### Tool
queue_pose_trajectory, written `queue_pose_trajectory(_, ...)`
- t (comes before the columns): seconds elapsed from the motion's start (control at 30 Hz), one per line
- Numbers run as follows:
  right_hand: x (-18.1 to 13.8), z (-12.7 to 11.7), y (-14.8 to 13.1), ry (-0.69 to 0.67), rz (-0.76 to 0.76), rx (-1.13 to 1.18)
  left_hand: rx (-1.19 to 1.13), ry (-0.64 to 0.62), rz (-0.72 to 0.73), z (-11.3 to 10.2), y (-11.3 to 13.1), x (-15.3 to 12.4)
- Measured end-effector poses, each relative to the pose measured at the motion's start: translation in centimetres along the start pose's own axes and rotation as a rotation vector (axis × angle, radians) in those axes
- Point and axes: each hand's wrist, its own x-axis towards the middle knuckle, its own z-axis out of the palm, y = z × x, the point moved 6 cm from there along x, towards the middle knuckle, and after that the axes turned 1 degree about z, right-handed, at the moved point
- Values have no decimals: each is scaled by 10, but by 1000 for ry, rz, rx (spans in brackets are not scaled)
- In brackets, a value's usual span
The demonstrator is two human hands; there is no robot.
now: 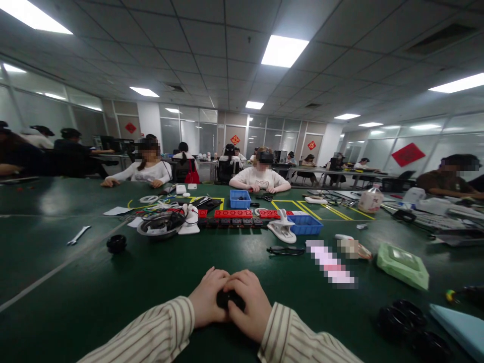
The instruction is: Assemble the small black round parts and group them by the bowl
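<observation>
"So, what sits on the worktop [170, 272] to the left of your grip?"

"Well out on that side, ahead of your hands, you have a wrench [78, 235]. Closer in is a black round part [116, 244], then a metal bowl [161, 236] heaped with cables, with a white stand [189, 222] just beside it."

"And at your hands?"

"Your left grip [207, 297] and right grip [251, 305] are both closed around a dark object [231, 301]. It sits between your palms, right thumb across its near side. Your fingers hide most of it, so I can't tell its full shape, or whether it touches the surface."

"What's straight beyond your grip?"

"A red row of blocks [232, 214] behind a black row of blocks [232, 222]. Past them you see a blue bin [240, 204], and across from you sits a person [260, 177]."

"Now to the right of your grip?"

"Ahead on that side, a white clip [283, 229], black glasses [285, 250] nearer you, and a blue basket [307, 229]. Farther right, a green packet [403, 267], more black round parts [393, 325] nearer you, and lastly a light-blue item [459, 327]."
</observation>
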Motion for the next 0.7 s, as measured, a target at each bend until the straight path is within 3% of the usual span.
queue_pose_trajectory(0.2, -3, -5, -12, 8, -121, 31, 19, -34, 18, 4, 1, 0)
queue_pose_trajectory(0.43, -5, -7, 8, 146, 103, -55, 47, 53, 11, -1, 5, -3)
queue_pose_trajectory(0.7, -3, -1, 14, 52, 240, -84, 8, 94, 29, -7, 10, -2)
